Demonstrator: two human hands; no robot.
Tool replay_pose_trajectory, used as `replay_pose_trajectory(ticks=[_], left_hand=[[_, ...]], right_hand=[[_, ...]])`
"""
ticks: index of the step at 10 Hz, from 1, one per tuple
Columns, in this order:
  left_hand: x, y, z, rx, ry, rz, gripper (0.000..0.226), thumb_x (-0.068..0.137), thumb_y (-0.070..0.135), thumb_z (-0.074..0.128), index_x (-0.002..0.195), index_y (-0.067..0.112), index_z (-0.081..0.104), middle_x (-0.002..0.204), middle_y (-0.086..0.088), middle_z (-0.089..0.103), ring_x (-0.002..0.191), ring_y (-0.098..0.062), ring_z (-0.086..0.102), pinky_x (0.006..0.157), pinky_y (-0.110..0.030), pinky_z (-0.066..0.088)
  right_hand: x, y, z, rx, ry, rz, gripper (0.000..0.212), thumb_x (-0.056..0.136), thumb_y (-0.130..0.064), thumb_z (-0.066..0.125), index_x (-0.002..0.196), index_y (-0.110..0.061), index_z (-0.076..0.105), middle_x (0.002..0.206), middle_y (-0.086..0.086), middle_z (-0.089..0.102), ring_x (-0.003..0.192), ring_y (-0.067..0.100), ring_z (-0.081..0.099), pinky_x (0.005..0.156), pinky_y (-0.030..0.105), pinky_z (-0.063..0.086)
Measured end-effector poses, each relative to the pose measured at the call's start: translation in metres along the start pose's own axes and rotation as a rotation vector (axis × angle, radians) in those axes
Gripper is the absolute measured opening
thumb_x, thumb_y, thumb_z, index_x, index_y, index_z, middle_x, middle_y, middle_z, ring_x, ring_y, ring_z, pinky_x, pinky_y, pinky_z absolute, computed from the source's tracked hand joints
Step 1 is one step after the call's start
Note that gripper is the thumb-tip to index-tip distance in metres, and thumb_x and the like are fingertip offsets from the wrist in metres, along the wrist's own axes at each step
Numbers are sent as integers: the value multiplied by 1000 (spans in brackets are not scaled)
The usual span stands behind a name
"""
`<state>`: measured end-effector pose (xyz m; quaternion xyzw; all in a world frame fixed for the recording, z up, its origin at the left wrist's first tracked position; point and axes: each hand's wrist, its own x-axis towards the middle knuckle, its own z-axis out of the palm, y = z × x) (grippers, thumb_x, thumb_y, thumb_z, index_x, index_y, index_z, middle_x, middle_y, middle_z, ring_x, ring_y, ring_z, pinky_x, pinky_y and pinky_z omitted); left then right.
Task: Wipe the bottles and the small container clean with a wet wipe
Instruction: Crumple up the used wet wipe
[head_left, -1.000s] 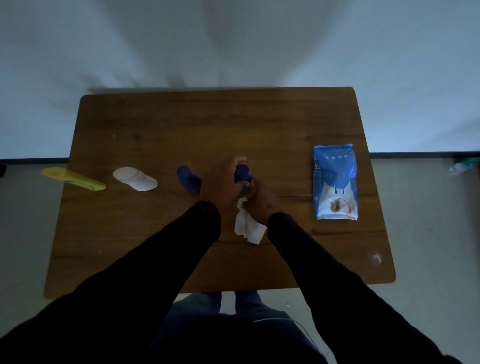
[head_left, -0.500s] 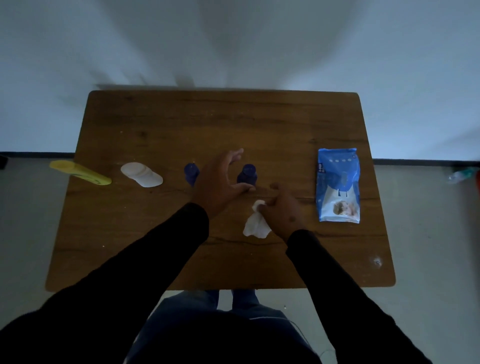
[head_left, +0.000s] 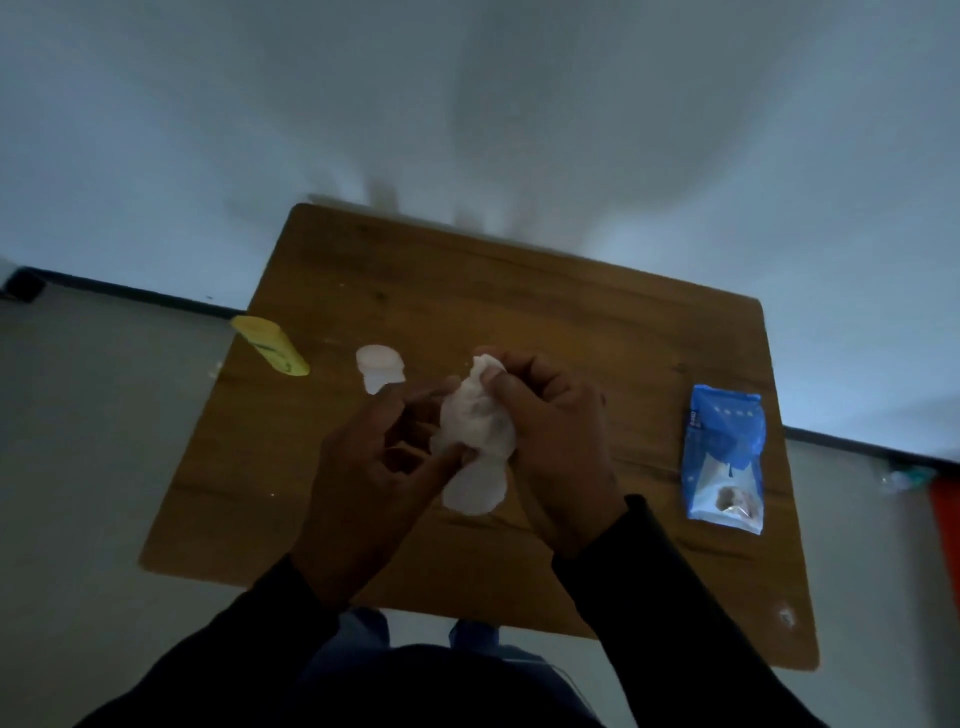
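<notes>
A brown wooden table (head_left: 519, 291) with rounded corners stands on a grey floor against a pale wall. A yellow plastic bottle (head_left: 270, 345) lies on its side across the left edge. Near it stands a small white container (head_left: 379, 368). A blue and white wet-wipe packet (head_left: 725, 459) lies flat by the right edge.

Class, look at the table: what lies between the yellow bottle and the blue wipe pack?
In the head view, between the yellow bottle and the wipe pack lie a white container and both hands holding a wet wipe.
</notes>
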<state>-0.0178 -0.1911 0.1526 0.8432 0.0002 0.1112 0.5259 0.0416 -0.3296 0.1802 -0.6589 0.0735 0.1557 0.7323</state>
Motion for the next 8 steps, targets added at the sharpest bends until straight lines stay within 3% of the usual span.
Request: replay_pose_trajectory(ticks=[1, 2, 3, 4, 5, 6, 7, 8], left_hand=[[-1, -29, -53, -57, 263, -102, 30, 82, 26, 75, 108, 16, 65, 99, 16, 66, 88, 3, 67, 70, -13, 55], [-1, -62, -107, -118, 523, -218, 18, 80, 14, 78, 97, 9, 71, 92, 10, 71, 81, -1, 69, 70, -17, 55], [-8, -97, -158, -135, 689, -309, 14, 81, 21, 74, 91, 11, 73, 85, 9, 72, 75, -3, 69, 64, -18, 56], [-18, -141, -199, -150, 679, -398, 14, 89, 25, 68, 97, 15, 72, 93, 8, 72, 84, -4, 69, 68, -24, 57], [-23, -183, -233, -157, 598, -520, 25, 94, 26, 62, 118, 22, 66, 114, 9, 66, 103, -7, 64, 83, -34, 56], [-18, -212, -261, -186, 635, -658, 43, 93, 24, 62, 134, 34, 54, 124, 14, 59, 109, -1, 57, 83, -19, 46], [-6, -226, -280, -252, 713, -681, 42, 92, 24, 63, 131, 38, 54, 125, 12, 59, 110, -2, 57, 86, -23, 48], [6, -235, -294, -329, 777, -633, 39, 91, 21, 64, 127, 33, 58, 123, 13, 61, 110, -2, 59, 87, -24, 49]], right_hand=[[-3, 7, 70, -81, -140, -23, 14, 93, -16, 59, 100, -15, 71, 98, -2, 73, 89, 11, 69, 72, 25, 56], [-4, 25, 140, -244, -336, -23, 23, 92, -33, 58, 111, -22, 67, 99, -8, 72, 89, 6, 68, 73, 23, 56], [3, 54, 218, -316, -416, 50, 30, 86, -46, 60, 110, -29, 67, 95, -4, 72, 84, 11, 69, 73, 31, 57], [20, 84, 279, -299, -417, 50, 18, 88, -39, 64, 102, -31, 70, 96, -2, 73, 89, 13, 69, 80, 39, 57], [47, 107, 327, -164, -406, 212, 18, 92, -16, 61, 109, -14, 68, 97, 5, 73, 87, 18, 70, 76, 32, 57], [91, 134, 374, -127, -309, 350, 16, 91, -8, 62, 105, -8, 69, 97, 11, 73, 89, 26, 70, 76, 34, 58], [146, 159, 421, -171, -177, 390, 17, 84, -3, 66, 100, -7, 70, 89, 10, 73, 82, 24, 70, 70, 33, 59], [203, 178, 449, -298, -111, 387, 11, 83, -9, 66, 93, -5, 66, 75, 5, 67, 66, 18, 63, 55, 21, 55]])
